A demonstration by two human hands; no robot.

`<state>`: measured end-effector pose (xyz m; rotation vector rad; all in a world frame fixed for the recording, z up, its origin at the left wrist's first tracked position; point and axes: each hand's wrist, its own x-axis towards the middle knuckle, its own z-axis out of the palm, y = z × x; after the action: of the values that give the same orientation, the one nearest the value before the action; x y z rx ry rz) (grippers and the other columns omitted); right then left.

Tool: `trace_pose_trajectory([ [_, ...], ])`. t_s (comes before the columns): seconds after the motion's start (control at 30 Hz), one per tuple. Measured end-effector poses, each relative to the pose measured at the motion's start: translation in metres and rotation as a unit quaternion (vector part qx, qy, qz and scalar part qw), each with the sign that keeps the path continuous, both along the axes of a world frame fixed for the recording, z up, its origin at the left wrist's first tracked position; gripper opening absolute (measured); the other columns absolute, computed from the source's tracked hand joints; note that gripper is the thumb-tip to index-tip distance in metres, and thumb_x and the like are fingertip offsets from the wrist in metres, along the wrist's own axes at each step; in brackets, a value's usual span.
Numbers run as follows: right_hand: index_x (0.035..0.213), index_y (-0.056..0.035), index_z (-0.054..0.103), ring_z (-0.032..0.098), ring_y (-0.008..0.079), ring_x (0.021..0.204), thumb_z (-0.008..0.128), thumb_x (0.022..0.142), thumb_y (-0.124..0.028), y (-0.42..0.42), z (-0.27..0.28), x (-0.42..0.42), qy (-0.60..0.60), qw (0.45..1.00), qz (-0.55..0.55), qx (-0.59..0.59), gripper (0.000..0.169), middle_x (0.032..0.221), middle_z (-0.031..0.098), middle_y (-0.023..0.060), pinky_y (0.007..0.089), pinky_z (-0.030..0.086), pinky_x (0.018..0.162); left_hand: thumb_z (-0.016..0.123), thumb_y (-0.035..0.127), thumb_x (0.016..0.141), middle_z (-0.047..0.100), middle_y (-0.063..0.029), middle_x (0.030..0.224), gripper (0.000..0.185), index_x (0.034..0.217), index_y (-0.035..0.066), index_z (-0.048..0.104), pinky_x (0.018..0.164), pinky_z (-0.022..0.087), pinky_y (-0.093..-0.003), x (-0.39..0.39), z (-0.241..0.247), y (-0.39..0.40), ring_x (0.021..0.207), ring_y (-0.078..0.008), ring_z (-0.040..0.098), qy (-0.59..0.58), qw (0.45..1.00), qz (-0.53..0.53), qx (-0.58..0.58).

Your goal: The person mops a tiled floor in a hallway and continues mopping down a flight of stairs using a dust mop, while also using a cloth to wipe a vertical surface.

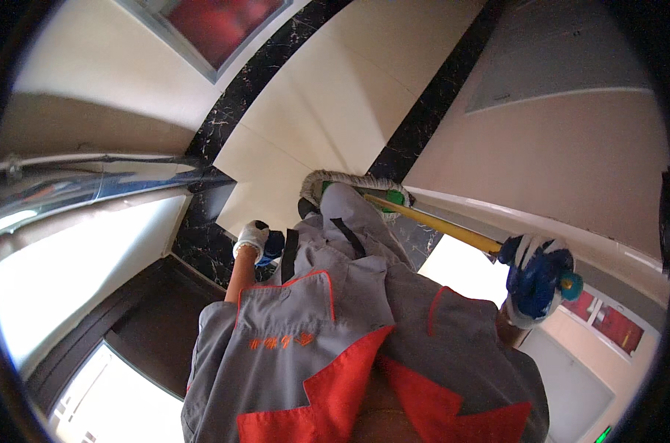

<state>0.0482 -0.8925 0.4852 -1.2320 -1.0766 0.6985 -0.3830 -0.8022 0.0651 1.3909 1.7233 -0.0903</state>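
Note:
My right hand [537, 279], in a white and dark blue work glove, is closed around the upper end of a yellow mop handle [440, 221]. A teal end cap [571, 286] sticks out past the glove. The handle slants down to a flat mop [357, 180] with grey-white string fringe and a green frame, which lies on the floor at my feet. My trouser leg hides part of the mop head. At my left side hangs my left hand [252, 241], also gloved. Dark and brighter blue shows beside its fingers; whether that is glove or a held thing is unclear.
Cream floor tiles [312, 105] run ahead between black marble borders [246, 83]. On the right a pale wall [534, 160] carries a grey panel [567, 61]. A shiny metal strip [102, 171] juts in from the left. A red framed panel [218, 27] is at upper left.

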Motion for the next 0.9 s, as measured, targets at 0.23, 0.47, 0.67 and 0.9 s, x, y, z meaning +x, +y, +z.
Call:
trace_pose_trajectory([
  [0.23,0.100,-0.0124,0.053,0.048,0.0155,0.061,0.047,0.100,-0.040,-0.016,-0.006,0.037,0.011,0.994,0.109,0.007,0.028,0.073,0.051,0.0014,0.0372,0.044,0.063,0.065,0.028,0.080,0.068,-0.0191,0.107,0.037,0.110,0.007,0.067,0.088,0.052,-0.0418,0.071,0.064,-0.006,0.101,-0.0348,0.065,-0.004,0.998,-0.062,0.024],
  [0.47,0.100,-0.0115,0.051,0.049,0.0195,0.056,0.047,0.100,-0.034,-0.129,-0.010,0.118,-0.006,0.999,0.040,0.001,0.023,0.069,0.051,0.0042,0.0407,0.048,0.060,0.069,0.054,0.075,0.052,-0.0241,0.135,0.087,0.140,0.003,0.043,0.105,0.042,-0.0364,0.307,0.089,-0.055,0.125,-0.0336,0.051,-0.174,0.855,-0.461,0.162],
  [0.67,0.088,-0.0100,0.045,0.042,0.0192,0.051,0.041,0.101,-0.030,-0.226,-0.009,0.153,-0.025,0.999,0.027,0.004,0.024,0.062,0.042,0.0054,0.0411,0.045,0.056,0.068,0.030,0.080,0.070,-0.0112,0.101,0.033,0.109,0.013,0.065,0.082,0.053,-0.0438,0.493,0.122,-0.182,0.096,-0.0317,0.067,-0.190,0.828,-0.523,0.069],
  [0.9,0.080,-0.0093,0.043,0.041,0.0174,0.050,0.045,0.100,-0.027,-0.284,-0.029,0.143,-0.014,0.965,-0.263,-0.012,0.027,0.060,0.041,0.0053,0.0383,0.045,0.055,0.069,0.026,0.081,0.070,-0.0104,0.101,0.026,0.104,0.013,0.068,0.085,0.051,-0.0421,0.504,0.124,-0.203,0.100,-0.0313,0.066,-0.161,0.824,-0.532,0.115],
])
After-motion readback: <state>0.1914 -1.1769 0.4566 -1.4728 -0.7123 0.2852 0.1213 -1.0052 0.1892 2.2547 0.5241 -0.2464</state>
